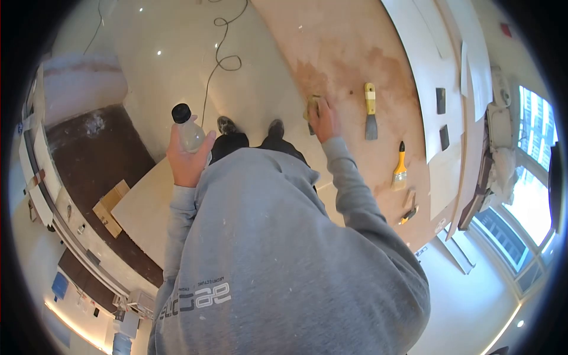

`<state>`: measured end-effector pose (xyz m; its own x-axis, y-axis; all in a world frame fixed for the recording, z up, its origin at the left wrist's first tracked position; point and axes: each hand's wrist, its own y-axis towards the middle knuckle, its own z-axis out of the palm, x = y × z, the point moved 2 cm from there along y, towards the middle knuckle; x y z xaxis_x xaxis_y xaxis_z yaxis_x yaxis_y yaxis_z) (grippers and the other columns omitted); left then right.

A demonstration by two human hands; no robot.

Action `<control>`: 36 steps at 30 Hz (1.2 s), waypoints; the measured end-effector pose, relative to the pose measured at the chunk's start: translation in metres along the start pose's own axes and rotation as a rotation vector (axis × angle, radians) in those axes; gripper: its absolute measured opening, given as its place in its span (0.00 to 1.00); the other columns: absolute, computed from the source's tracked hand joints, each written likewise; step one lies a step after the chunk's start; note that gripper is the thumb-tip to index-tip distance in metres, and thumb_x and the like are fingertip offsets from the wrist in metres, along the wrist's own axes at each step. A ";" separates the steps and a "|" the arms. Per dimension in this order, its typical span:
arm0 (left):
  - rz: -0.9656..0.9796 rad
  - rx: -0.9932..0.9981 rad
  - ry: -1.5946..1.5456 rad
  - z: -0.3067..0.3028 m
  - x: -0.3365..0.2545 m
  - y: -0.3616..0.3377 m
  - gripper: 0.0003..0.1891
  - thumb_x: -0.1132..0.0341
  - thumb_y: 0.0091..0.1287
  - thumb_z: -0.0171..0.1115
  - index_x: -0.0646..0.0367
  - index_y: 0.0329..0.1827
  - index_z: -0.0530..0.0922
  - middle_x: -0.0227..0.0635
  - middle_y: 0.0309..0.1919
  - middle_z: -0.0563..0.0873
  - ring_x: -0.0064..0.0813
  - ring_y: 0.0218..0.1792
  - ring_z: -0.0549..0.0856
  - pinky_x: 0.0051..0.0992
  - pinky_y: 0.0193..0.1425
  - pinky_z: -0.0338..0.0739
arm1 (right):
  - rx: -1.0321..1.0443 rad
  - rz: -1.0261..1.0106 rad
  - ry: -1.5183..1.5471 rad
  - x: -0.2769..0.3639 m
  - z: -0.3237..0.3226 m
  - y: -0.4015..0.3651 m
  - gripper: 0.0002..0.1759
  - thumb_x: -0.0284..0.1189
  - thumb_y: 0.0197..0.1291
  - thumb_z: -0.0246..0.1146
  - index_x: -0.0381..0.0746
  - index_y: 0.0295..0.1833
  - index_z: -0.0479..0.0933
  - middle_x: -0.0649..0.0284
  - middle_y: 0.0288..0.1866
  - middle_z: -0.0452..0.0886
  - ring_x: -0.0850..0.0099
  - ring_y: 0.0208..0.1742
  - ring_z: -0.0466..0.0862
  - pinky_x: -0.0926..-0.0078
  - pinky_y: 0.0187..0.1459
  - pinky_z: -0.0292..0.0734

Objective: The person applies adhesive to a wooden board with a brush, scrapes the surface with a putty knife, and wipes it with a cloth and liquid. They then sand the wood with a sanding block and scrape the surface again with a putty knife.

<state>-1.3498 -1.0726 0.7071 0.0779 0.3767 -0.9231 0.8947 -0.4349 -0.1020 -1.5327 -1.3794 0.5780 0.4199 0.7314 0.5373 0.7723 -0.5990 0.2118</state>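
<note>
My left hand (188, 164) is wrapped round a clear plastic bottle (191, 135) with a black cap, held upright in front of my body. The bottle looks partly cloudy inside. My right hand (326, 121) is closed on a small yellowish thing (312, 106) at the near edge of the wooden board (346, 59); a dark bit shows below my fingers, and I cannot tell what kind of thing it is. To the right of that hand lies a putty knife (370, 109) with a yellow handle. Farther along the board is a yellow-handled paintbrush (400, 168).
Near the paintbrush lies a yellow-and-black utility knife (408, 214). Two dark blocks (441, 100) rest on white sheets (423, 71) beyond the board. A black cable (220, 59) curls across the pale floor. Cardboard (111, 208) lies to the left.
</note>
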 end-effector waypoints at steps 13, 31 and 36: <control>0.148 0.186 0.029 -0.015 0.006 0.037 0.25 0.66 0.65 0.78 0.61 0.63 0.79 0.27 0.39 0.84 0.20 0.39 0.82 0.26 0.48 0.79 | -0.031 0.129 -0.022 0.011 0.019 0.008 0.08 0.29 0.64 0.65 0.35 0.41 0.81 0.47 0.44 0.82 0.43 0.45 0.83 0.48 0.45 0.79; 0.192 0.261 0.027 -0.033 0.008 0.052 0.26 0.65 0.64 0.79 0.61 0.62 0.79 0.27 0.38 0.84 0.18 0.40 0.81 0.24 0.49 0.79 | -0.078 0.241 -0.102 0.013 0.012 0.017 0.09 0.29 0.62 0.67 0.35 0.42 0.80 0.46 0.43 0.84 0.44 0.48 0.83 0.50 0.49 0.78; 0.160 0.211 -0.004 -0.031 0.009 0.046 0.26 0.65 0.64 0.79 0.61 0.62 0.80 0.27 0.37 0.84 0.18 0.38 0.81 0.25 0.47 0.79 | 0.027 0.329 -0.109 0.005 0.011 0.034 0.13 0.34 0.64 0.69 0.34 0.42 0.82 0.46 0.42 0.84 0.46 0.49 0.84 0.50 0.49 0.78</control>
<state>-1.2943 -1.0644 0.7056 0.2085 0.2862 -0.9352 0.7599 -0.6494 -0.0293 -1.4990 -1.3919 0.5787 0.6959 0.5315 0.4829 0.5987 -0.8008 0.0188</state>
